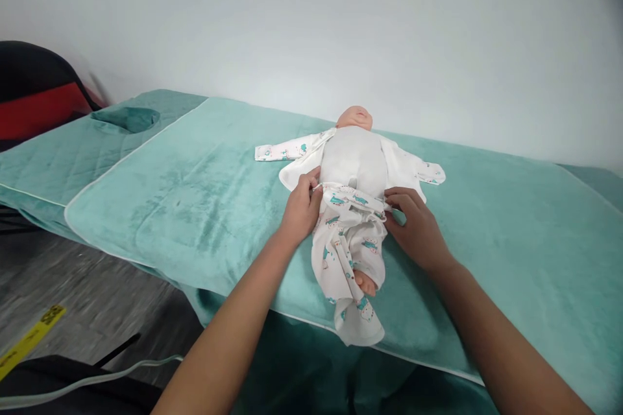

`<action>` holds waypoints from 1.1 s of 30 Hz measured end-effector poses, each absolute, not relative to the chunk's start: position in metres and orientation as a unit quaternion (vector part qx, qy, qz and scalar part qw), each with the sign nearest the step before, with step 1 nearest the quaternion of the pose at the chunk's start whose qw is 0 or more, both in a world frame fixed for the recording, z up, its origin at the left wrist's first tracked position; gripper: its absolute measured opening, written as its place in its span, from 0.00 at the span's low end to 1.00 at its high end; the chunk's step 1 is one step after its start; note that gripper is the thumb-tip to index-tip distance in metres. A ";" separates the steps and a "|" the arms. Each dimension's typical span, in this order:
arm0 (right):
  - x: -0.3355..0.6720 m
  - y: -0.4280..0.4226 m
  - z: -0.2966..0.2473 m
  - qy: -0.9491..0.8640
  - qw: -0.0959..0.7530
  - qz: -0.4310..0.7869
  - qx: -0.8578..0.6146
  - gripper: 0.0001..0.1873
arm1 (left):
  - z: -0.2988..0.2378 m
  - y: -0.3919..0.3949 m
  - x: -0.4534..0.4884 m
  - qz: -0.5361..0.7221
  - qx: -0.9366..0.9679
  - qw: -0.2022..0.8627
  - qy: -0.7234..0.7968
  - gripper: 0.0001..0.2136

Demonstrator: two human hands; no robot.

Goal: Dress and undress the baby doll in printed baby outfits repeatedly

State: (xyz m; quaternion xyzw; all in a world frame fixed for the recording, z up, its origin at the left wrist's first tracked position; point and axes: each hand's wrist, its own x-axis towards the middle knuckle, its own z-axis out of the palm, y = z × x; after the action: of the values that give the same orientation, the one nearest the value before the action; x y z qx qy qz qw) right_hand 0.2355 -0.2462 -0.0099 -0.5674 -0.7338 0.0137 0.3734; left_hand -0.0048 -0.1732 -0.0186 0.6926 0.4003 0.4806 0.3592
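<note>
A baby doll (357,118) lies on its back, its head toward the wall. Its white printed baby jacket (296,148) is spread wide, with the sleeves out to both sides and the pale grey torso (354,155) bare in the middle. White printed baby pants (331,240) cover the legs, and one foot (365,283) shows at a leg opening. My left hand (305,206) pinches the waistband at the doll's hip on the left. At the opposite hip my right hand (411,224) has its thumb and fingers closed on the waistband's other side.
A teal plush cover (195,201) spreads over the long bed beneath the doll. The bed has a face hole (126,119) at its left end. A black and red chair (43,100) stands at the far left, and a pale cable (92,381) runs low at the left.
</note>
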 end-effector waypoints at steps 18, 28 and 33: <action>0.259 -0.132 -0.001 -0.509 0.535 0.190 -0.647 0.12 | 0.000 -0.078 0.020 0.477 0.592 0.454 0.465 0.07; 0.273 -0.145 -0.001 -0.651 0.500 0.222 -0.526 0.08 | 0.001 -0.080 0.012 0.473 0.644 0.426 0.424 0.07; 0.268 -0.137 0.003 -0.635 0.488 0.140 -0.582 0.11 | 0.008 -0.072 0.019 0.461 0.656 0.389 0.454 0.06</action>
State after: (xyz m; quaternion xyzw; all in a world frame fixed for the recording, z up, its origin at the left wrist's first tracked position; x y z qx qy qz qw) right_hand 0.2684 -0.1374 0.0034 -0.5820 -0.6354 0.1401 0.4879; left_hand 0.0186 -0.0721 0.0078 0.6560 0.4541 0.4607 0.3888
